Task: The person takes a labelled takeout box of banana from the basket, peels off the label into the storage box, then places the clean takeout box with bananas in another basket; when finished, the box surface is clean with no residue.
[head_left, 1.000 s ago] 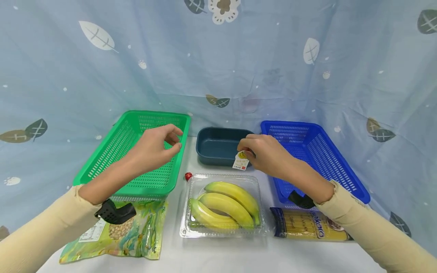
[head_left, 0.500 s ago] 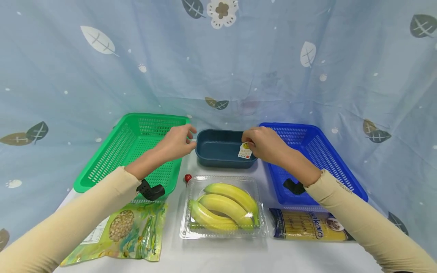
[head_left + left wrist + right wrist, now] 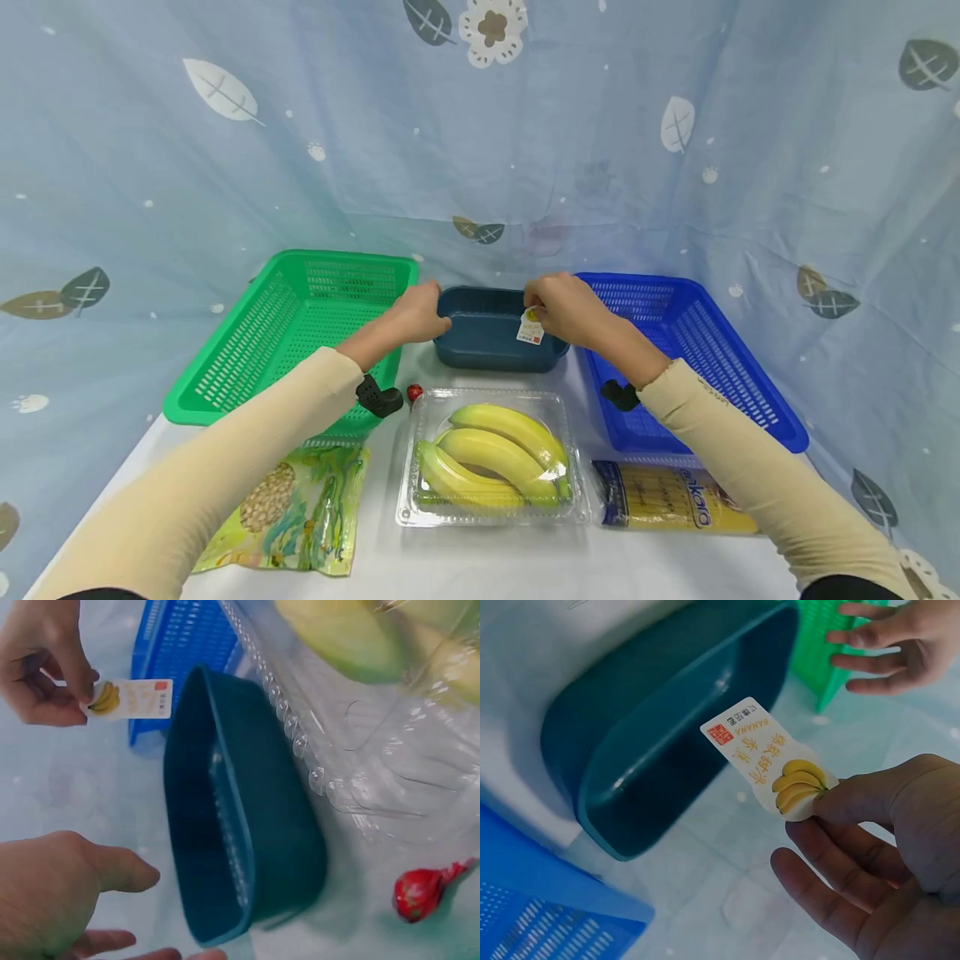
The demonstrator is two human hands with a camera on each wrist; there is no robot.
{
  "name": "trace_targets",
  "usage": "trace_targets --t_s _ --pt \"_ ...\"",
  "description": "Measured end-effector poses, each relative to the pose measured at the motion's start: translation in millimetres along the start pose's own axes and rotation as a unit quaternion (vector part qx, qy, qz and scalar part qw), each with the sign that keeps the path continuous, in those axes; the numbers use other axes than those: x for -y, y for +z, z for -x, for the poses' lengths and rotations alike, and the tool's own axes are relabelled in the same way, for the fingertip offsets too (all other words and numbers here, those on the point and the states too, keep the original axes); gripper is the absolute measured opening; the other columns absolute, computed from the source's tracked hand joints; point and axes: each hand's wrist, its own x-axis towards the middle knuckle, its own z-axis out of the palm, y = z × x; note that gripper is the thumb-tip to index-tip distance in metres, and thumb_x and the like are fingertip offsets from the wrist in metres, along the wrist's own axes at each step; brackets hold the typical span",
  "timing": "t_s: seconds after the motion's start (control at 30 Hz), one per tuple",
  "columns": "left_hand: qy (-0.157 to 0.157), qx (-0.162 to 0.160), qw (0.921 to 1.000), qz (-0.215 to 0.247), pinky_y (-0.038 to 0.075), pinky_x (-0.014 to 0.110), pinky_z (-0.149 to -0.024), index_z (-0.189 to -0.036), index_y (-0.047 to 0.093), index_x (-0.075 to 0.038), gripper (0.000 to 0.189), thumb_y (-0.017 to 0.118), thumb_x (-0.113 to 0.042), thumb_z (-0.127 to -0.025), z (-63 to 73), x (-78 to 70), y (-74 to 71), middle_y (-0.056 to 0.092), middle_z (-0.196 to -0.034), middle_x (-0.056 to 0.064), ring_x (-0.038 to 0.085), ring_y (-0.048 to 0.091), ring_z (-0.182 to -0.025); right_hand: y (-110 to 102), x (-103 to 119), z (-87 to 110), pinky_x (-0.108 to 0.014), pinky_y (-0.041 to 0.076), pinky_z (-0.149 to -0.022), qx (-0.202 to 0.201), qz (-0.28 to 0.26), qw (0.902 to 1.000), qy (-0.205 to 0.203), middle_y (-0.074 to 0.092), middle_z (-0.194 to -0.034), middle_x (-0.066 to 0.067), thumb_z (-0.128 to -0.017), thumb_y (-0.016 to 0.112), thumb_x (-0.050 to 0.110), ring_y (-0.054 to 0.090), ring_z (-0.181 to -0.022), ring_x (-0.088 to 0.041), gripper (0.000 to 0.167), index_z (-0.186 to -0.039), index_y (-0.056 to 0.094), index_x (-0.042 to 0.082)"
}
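Observation:
A small white card (image 3: 761, 761) with a banana picture and the word BANANA is pinched between the thumb and fingers of my right hand (image 3: 564, 307). The card hangs over the right part of a dark teal oblong tub (image 3: 480, 337). At the tub's left end my left hand (image 3: 420, 312) hovers with nothing in it; its fingers (image 3: 874, 636) are spread in the right wrist view. In the left wrist view the thumb lies beside the tub's rim, apart from it. Nearer me stands a clear plastic box (image 3: 420, 500) of bananas (image 3: 487, 454).
Left stands a green basket (image 3: 225, 367), right a blue basket (image 3: 750, 383). A red wrapped candy (image 3: 415, 392) lies beside the clear box. In front are a green patterned bag (image 3: 300, 517) and a spaghetti pack (image 3: 667, 497). Behind hangs a blue curtain (image 3: 480, 125).
My left hand has moved right, from above the green basket to the tub's left end. My right hand, still pinching the card, has shifted slightly, and the card now hangs over the tub.

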Motion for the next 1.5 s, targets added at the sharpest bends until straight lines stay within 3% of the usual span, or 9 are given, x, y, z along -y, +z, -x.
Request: trace_targets --t_s 0.13,0.3,0.4,0.67,0.77,0.9,1.03,1.2,1.5 --pt "-0.006 0.008 0.9997 -0.021 0.051 0.04 -0.072 -0.152 0.018 0.012 0.073 0.059 -0.019 -0.101 -11.2 -2.5 13.6 0.053 -0.131 0.029 0.03 0.062 -0.091 16 -4 -1.4 -0.041 0.057 -0.073 0.007 0.027 0.9996 -0.006 0.071 -0.097 -0.014 -0.087 0.065 -0.01 0.067 -0.087 -0.03 0.018 -0.098 0.073 0.0" --pt "-0.043 0.052 0.9972 -0.033 0.043 0.031 -0.05 -0.154 0.01 0.012 0.077 0.058 -0.018 -0.101 -15.0 2.4 38.4 0.063 -0.093 0.017 0.015 0.049 -0.053 41 -2 -0.1 -0.035 0.058 -0.072 0.061 0.044 0.997 -0.017 0.072 -0.097 -0.013 -0.087 0.068 -0.007 0.068 -0.084 -0.027 0.014 -0.097 0.073 0.001" --pt "-0.047 0.042 0.9974 -0.035 0.036 0.029 -0.043 -0.154 0.012 0.011 0.075 0.059 -0.013 -0.1 -18.7 1.1 39.5 0.058 -0.081 0.013 0.012 0.037 -0.043 42 -1 -5.2 -0.033 0.057 -0.071 0.058 0.046 0.9972 -0.009 0.071 -0.097 -0.013 -0.087 0.067 -0.008 0.067 -0.082 -0.025 0.015 -0.098 0.073 0.002" --pt "-0.051 0.016 0.9971 -0.054 0.038 0.029 -0.045 -0.147 0.035 0.011 0.059 0.062 -0.007 -0.097 -28.6 -1.3 32.3 0.053 -0.121 0.024 0.015 0.044 -0.05 37 -10 -21.2 -0.031 0.053 -0.067 0.064 0.035 0.9971 0.02 0.07 -0.097 -0.011 -0.087 0.062 -0.01 0.061 -0.076 -0.02 0.02 -0.098 0.073 0.002" --pt "-0.06 0.01 0.9961 -0.064 0.041 0.031 -0.049 -0.134 0.05 0.009 0.042 0.063 -0.005 -0.097 -33.0 0.2 36.6 0.053 -0.123 0.023 0.018 0.049 -0.056 42 -15 -24.4 -0.032 0.053 -0.068 0.076 0.03 0.9963 0.027 0.07 -0.098 -0.01 -0.088 0.063 -0.009 0.061 -0.077 -0.019 0.019 -0.099 0.074 0.003" --pt "-0.062 -0.004 0.9953 -0.074 0.038 0.029 -0.048 -0.092 0.063 0.001 0.004 0.063 -0.002 -0.095 -39.5 1.7 40.3 0.056 -0.089 0.014 0.016 0.044 -0.053 47 -21 -29.0 -0.035 0.057 -0.073 0.083 0.029 0.9956 0.033 0.071 -0.099 -0.01 -0.087 0.069 -0.004 0.066 -0.085 -0.023 0.016 -0.1 0.075 0.003" --pt "-0.059 0.001 0.9957 -0.072 0.033 0.028 -0.045 -0.07 0.052 -0.009 0.028 0.062 0.0 -0.095 -42.6 1.7 38.0 0.041 -0.061 0.004 0.013 0.034 -0.047 52 -27 -35.2 -0.035 0.057 -0.072 0.095 0.04 0.994 0.036 0.07 -0.094 -0.008 -0.086 0.073 0.0 0.066 -0.084 -0.023 0.011 -0.096 0.075 0.004" --pt "-0.083 0.015 0.9947 -0.058 0.04 0.028 -0.045 -0.074 0.054 -0.008 0.024 0.06 0.001 -0.095 -44.5 0.8 33.5 0.044 -0.062 0.005 0.015 0.042 -0.047 58 -34 -42.0 -0.036 0.056 -0.071 0.11 0.046 0.9918 0.046 0.069 -0.089 -0.006 -0.086 0.075 0.003 0.064 -0.081 -0.022 0.006 -0.092 0.075 0.005" --pt "-0.107 0.028 0.9921 -0.06 0.053 0.031 -0.05 -0.095 0.065 0.0 0.004 0.062 -0.002 -0.096 -51.2 1.0 36.7 0.064 -0.096 0.016 0.021 0.064 -0.056 72 -47 -49.4 -0.038 0.056 -0.072 0.12 0.054 0.9886 0.074 0.069 -0.087 -0.006 -0.085 0.077 0.005 0.064 -0.081 -0.024 0.005 -0.09 0.075 0.005"
